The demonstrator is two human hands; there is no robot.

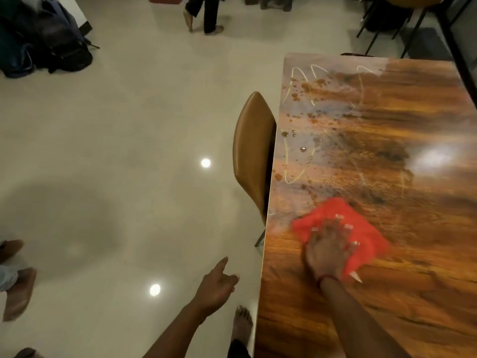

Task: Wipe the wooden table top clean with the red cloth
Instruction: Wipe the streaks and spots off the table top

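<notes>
The wooden table top (418, 293) fills the right side of the view. Brown splatter and crumbs (322, 140) and pale scribbled lines cover its far left part. The red cloth (361, 226) lies bunched on the table near the left edge, just below the mess. My right hand (327, 251) presses flat on the cloth with fingers spread. My left hand (216, 285) hangs in the air off the table's left edge, loosely curled with one finger pointing, and holds nothing.
A tan chair (253, 151) is pushed against the table's left edge. Dark bags (51, 40) lie on the pale floor at far left. A person's legs (204, 14) stand at the top, other feet (15, 285) at left. Black chair legs (387, 24) show top right.
</notes>
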